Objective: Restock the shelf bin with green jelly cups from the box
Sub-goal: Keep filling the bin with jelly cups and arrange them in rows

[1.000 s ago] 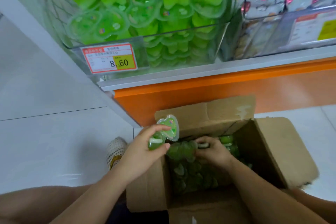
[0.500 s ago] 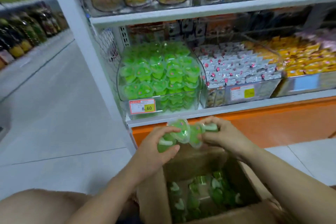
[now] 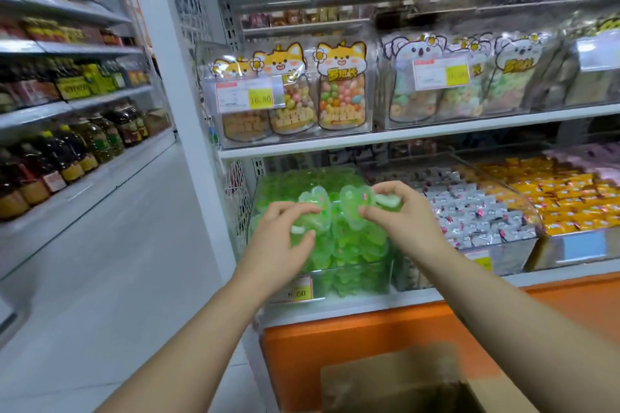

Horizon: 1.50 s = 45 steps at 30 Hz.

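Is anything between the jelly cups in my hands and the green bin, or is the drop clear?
Nothing visible blocks it. The left hand and right hand hold the jelly cups right over the open top of the bin, below the upper shelf. The bin is heaped with cups, so new ones might slide.

The lower shelf (image 3: 369,304) is carrying a clear bin (image 3: 365,282) of jelly cups (image 3: 342,245) right behind and below the fingers (image 3: 295,209). Bins of silver sweets (image 3: 469,213) and yellow packets (image 3: 570,191) are sitting on it to the right of the fingers. The upper shelf (image 3: 402,137) above them is holding bins of snack bags (image 3: 342,94).
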Each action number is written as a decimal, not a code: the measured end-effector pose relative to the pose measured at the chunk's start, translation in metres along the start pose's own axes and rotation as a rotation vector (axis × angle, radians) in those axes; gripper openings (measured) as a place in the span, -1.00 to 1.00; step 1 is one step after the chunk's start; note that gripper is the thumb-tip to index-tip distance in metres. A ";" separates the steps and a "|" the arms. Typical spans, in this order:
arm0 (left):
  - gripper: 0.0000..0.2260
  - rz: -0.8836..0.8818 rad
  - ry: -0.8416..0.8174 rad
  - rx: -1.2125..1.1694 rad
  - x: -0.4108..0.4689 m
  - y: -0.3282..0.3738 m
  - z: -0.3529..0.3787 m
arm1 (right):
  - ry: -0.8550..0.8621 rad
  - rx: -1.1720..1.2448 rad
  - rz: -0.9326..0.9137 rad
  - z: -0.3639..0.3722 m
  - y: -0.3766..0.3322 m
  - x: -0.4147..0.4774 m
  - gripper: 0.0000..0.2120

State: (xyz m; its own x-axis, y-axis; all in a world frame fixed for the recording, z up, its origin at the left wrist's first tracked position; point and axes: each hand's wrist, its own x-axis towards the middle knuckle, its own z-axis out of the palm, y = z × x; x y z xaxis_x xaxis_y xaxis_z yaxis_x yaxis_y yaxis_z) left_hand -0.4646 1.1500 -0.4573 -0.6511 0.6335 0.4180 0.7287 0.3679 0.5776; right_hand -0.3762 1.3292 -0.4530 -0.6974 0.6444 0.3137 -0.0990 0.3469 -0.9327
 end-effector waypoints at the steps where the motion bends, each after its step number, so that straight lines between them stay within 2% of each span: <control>1: -0.70 -0.008 0.002 0.051 0.011 -0.004 0.001 | 0.017 -0.021 -0.010 0.005 0.000 0.009 -0.77; 6: -0.69 -0.060 -0.036 0.275 0.056 -0.022 0.006 | 0.026 -0.168 -0.023 0.025 0.003 0.042 -0.77; 14: -0.66 -0.113 -0.093 0.395 0.096 -0.040 0.015 | -0.032 -0.397 0.048 0.042 0.010 0.073 -0.75; 21: -0.65 -0.068 -0.105 0.514 0.115 -0.047 0.015 | -0.063 -0.490 0.124 0.046 0.014 0.083 -0.72; 28: -0.68 -0.019 -0.175 0.502 0.119 -0.050 0.017 | -0.051 -0.411 0.119 0.045 0.022 0.086 -0.66; 35: -0.62 0.025 -0.195 0.509 0.118 -0.051 0.015 | -0.035 -0.326 0.010 0.039 0.019 0.080 -0.65; 38: -0.52 0.028 -0.201 0.519 0.116 -0.051 0.014 | -0.054 -0.273 -0.073 0.035 0.017 0.074 -0.66; 42: -0.29 0.005 -0.244 0.547 0.115 -0.047 0.013 | -0.092 -0.276 -0.171 0.029 0.014 0.059 -0.61; 45: -0.23 -0.001 -0.248 0.561 0.115 -0.047 0.009 | -0.123 -0.270 -0.191 0.025 0.011 0.050 -0.55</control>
State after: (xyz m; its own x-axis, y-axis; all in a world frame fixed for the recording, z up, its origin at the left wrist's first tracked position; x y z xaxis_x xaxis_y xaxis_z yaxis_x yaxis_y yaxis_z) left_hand -0.5717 1.2121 -0.4428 -0.6321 0.7478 0.2033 0.7727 0.6281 0.0921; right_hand -0.4295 1.3480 -0.4522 -0.7664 0.4690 0.4389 -0.0563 0.6316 -0.7733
